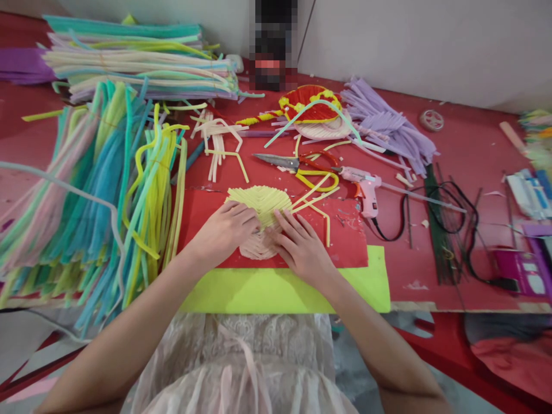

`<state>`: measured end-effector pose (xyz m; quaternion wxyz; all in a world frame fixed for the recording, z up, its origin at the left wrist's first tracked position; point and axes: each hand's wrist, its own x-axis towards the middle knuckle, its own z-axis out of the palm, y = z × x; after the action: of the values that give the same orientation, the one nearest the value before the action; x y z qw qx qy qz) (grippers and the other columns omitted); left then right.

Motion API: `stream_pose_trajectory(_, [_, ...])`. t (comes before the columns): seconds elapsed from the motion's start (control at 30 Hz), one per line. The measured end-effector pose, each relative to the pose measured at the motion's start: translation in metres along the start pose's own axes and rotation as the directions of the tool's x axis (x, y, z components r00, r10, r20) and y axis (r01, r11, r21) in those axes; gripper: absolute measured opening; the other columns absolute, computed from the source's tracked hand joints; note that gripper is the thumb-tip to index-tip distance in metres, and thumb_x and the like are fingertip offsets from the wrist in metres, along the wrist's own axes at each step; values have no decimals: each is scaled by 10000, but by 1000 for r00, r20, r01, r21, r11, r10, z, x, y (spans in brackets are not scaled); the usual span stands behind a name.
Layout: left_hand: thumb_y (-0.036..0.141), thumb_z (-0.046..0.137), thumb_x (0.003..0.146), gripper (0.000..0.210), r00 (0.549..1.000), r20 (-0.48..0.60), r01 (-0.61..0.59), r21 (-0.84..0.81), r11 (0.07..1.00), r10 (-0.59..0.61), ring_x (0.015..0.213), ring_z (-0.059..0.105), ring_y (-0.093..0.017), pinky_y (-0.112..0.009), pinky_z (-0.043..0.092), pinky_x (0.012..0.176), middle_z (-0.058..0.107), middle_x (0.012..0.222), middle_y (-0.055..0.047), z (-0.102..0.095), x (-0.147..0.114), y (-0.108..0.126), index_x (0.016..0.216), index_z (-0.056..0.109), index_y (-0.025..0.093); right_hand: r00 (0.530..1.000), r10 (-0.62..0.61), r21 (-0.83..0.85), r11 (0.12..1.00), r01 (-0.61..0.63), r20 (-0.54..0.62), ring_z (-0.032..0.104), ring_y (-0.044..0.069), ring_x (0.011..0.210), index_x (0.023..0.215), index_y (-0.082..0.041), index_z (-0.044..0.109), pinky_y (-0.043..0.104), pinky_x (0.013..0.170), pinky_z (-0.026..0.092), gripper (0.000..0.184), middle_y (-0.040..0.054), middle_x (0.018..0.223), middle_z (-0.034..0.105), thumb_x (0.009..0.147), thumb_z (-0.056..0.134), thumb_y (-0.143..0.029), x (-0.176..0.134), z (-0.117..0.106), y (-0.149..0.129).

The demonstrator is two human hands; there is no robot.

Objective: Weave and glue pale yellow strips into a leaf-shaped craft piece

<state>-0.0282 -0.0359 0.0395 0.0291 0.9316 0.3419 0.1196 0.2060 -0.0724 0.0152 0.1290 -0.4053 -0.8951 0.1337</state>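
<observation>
While both hands bear down on it from either side, the yellow-and-cream piece (265, 202) lies flat on a red board (340, 250), its long axis running from the far side towards the person's body. Its broad yellow end points away, its paler cream end points back at the person, and the ribs of the yellow part slant in towards a middle line. Loose yellow strands (309, 194) stick out from its right edge, angled away and to the right.

The left hand (222, 230) comes in from the near left, back of the hand up, wrist low, fingers bent over the piece's left side. The right hand (306, 247) slants in from the near right, back up too, with its fingers stretched and lying along the right side. The two hands are close but apart; because the thumbs are hidden, I cannot tell whether either one pinches the piece. Both forearms reach in over a yellow-green sheet (267, 293), while scissors (295, 163) and a pink glue gun (367, 192) lie beyond the board
</observation>
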Motion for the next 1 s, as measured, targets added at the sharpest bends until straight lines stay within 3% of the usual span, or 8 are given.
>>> stream_pose_trajectory(0.4, [167,475,951,191,1000,-22,-1,-52,999,0,848,607,-196,-349,470,813,667,876,-57,2,2,-1,869,647,140,1000,-3,-16,1000,3,-3,203,239,1494,1113,-204,636,496,1190,310,226,85,1591,278,981,467,-274,0,-1,-1])
stream_pose_trajectory(0.53, [197,478,957,186,1000,-21,-1,-48,999,0,905,606,-202,-376,459,902,670,908,-47,3,-2,-3,912,655,163,1000,0,-10,1000,0,-2,192,236,1496,1150,-207,627,492,1194,307,240,78,1594,272,977,475,-272,0,0,0])
stream_pose_trajectory(0.67, [252,494,965,157,996,-35,77,-92,993,-81,978,611,-194,-392,408,1011,679,975,-28,0,-9,-7,995,640,203,1000,1,-12,1000,-1,-2,194,234,1495,1172,-209,619,495,1192,310,252,79,1591,282,981,467,-272,0,0,0])
stream_pose_trajectory(0.77, [283,526,955,123,989,-45,131,-134,982,-138,980,615,-190,-383,404,1003,684,977,-10,-2,-12,-9,984,629,222,1000,1,-17,1000,-1,-6,195,233,1495,1175,-204,618,491,1195,304,257,87,1590,286,984,461,-276,-1,0,-1])
stream_pose_trajectory(1.0, [233,500,960,155,993,-12,114,-206,972,-119,947,609,-173,-392,382,1013,691,943,-7,2,-7,-8,933,651,213,1000,3,-2,1000,-3,-16,201,230,1493,1191,-219,617,494,1195,305,261,69,1591,280,973,482,-269,-1,1,0])
